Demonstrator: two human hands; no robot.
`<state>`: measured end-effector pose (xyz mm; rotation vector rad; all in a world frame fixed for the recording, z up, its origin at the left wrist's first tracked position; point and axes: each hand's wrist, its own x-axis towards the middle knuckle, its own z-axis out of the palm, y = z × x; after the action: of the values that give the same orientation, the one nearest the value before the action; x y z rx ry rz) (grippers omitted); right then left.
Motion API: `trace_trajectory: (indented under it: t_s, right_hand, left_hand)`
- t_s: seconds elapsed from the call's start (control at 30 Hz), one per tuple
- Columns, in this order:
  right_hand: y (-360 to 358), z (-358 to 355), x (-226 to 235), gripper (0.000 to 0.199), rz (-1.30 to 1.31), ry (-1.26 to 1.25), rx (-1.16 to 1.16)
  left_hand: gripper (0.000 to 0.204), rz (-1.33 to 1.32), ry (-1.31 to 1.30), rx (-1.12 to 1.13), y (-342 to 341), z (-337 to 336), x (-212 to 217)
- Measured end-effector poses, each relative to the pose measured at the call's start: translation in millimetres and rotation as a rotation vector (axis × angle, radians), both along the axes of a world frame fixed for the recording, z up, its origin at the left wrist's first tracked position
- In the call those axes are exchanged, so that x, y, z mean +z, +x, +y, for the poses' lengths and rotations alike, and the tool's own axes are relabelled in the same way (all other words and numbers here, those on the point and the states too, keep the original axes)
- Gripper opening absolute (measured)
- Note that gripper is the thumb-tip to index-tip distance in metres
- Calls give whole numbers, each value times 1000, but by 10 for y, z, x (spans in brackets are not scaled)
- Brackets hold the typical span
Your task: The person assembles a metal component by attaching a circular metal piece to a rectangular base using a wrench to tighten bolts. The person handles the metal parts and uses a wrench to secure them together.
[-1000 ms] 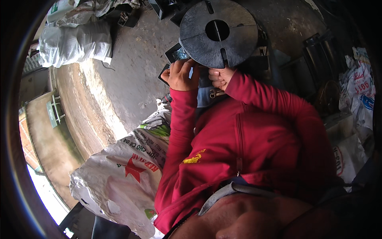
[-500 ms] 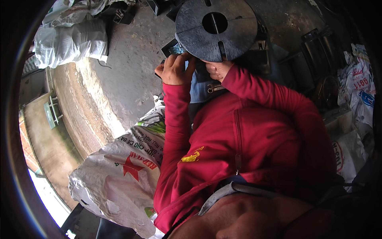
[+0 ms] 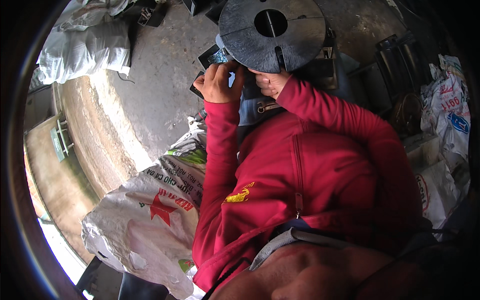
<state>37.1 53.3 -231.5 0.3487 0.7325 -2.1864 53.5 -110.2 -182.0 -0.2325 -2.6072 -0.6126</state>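
A dark round metal plate with a central hole and slots lies level in front of me. My right hand is at its near edge, fingers curled in under the rim; what they grip is hidden. Beside it, just off the plate's near left edge, my left hand has its fingers bent together with the tips turned away, so anything between them cannot be made out. Small shiny bluish parts fill a dark open box beyond the left hand. A wrench rests on my lap below the right hand.
A printed white sack stands close by my left arm. Plastic-wrapped bundles lie at the far left. Black cylindrical pieces and more sacks are on the right. A small dark tray sits on the floor beyond.
The view has shifted a little. Both hands stay at the plate's near edge, and the left one shows slightly more of the box of bluish parts beyond it.
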Motion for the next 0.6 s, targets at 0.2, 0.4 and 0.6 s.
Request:
trace_trajectory:
  t_s: [0.2,0.4,0.6]
  right_hand:
    - [16,16,6,27,-40,3,-49]
    - [14,76,-210,31,-114,-74,113]
    - [-3,117,-224,28,-97,-27,145]
  left_hand:
    - [91,-259,399,-226,-133,-269,177]
    - [123,-526,128,-409,-569,-448,-84]
    - [118,-452,91,-450,-665,-420,-143]
